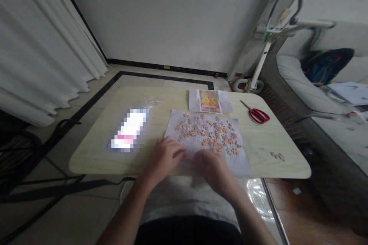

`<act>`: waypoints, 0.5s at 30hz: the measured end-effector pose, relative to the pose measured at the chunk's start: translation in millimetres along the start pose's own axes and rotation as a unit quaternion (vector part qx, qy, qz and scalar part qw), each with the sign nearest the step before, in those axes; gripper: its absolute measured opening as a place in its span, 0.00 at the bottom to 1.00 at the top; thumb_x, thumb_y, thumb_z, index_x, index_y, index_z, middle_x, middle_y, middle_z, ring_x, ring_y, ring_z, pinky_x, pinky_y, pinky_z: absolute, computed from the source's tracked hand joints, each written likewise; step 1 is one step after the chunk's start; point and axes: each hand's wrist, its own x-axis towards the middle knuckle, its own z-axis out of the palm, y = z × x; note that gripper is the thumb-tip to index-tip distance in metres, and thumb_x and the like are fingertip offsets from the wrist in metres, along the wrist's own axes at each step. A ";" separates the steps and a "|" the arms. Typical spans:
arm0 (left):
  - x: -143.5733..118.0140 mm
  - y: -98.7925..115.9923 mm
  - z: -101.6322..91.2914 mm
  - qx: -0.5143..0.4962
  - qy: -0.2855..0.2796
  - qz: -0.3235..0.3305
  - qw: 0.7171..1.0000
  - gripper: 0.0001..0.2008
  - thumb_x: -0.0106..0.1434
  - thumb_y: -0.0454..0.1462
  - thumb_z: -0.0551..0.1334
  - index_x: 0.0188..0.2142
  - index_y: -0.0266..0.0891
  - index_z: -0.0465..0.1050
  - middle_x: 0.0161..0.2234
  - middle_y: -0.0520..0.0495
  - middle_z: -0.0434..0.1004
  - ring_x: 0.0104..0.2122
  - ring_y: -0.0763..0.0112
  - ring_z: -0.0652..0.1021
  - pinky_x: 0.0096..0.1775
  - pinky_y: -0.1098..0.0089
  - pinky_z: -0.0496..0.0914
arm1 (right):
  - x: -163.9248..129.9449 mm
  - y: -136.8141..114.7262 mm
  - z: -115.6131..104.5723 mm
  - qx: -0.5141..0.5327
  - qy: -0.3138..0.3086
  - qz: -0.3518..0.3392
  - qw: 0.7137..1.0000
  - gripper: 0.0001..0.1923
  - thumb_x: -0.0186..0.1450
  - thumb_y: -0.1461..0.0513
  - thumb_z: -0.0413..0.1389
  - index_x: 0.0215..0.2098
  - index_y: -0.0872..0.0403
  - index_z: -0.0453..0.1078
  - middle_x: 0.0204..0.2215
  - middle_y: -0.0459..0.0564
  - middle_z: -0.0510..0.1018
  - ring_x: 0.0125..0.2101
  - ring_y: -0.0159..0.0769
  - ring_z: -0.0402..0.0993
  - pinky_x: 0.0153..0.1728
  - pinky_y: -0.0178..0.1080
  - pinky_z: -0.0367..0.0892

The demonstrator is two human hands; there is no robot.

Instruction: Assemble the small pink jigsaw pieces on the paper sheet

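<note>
Many small jigsaw puzzle pieces (211, 134) lie loose on a sheet of whitish paper (175, 122) in front of me. My left hand (168, 155) rests at the sheet's near left part, fingers stretched toward the right, with no piece visible in it. Close by on the right, my right hand (209, 164) is over the near edge of the sheet, its fingers curled inward. Whatever those fingertips hold, if anything, is hidden. Beyond the sheet lies a paper with a picture of yellow characters (209, 102).
A bright, pixelated phone-like screen (129, 128) lies on the table (94, 138) at left, near clear plastic film (152, 102). Red-handled scissors (258, 115) and a few separate pieces (277, 156) lie at right. A sofa (296, 80) stands beyond.
</note>
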 end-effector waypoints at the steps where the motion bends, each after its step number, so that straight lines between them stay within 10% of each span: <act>1: 0.3 -0.1 0.4 0.000 0.002 0.000 1.000 0.04 0.60 0.31 0.66 0.32 0.43 0.78 0.31 0.50 0.80 0.38 0.65 0.74 0.42 0.62 0.65 | -0.1 -1.1 -0.6 0.004 -0.011 -0.002 1.000 0.07 0.67 0.67 0.51 0.34 0.53 0.71 0.29 0.47 0.78 0.30 0.32 0.72 0.32 0.33 0.64; 15: 1.8 4.7 1.6 0.009 -0.001 0.011 1.000 0.04 0.60 0.33 0.66 0.30 0.43 0.77 0.29 0.51 0.78 0.36 0.65 0.73 0.41 0.63 0.65 | -16.3 -9.3 -6.9 -0.068 -0.088 -0.024 0.993 0.14 0.70 0.65 0.48 0.48 0.50 0.72 0.38 0.50 0.82 0.37 0.36 0.79 0.39 0.36 0.70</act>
